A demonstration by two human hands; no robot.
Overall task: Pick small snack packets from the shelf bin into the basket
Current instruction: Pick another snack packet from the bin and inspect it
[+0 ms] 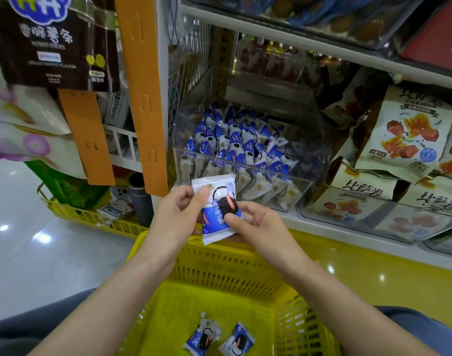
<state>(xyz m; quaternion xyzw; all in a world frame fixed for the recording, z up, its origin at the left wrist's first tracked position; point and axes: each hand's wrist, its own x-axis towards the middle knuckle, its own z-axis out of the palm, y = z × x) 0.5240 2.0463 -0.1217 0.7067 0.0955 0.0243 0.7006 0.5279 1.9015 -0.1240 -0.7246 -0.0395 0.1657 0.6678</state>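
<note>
Your left hand (pixel 177 214) pinches the snack packet (pixel 218 208) at its upper left; your right hand (pixel 255 224) pinches its lower right, above the yellow basket (pixel 219 268) holding two packets (pixel 201 336). The clear shelf bin (pixel 245 173) sits behind.

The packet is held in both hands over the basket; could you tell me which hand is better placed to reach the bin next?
Probably the right hand: it lies just below the bin front, while the left hand, by its left edge, could drop the packet into the basket.
</note>
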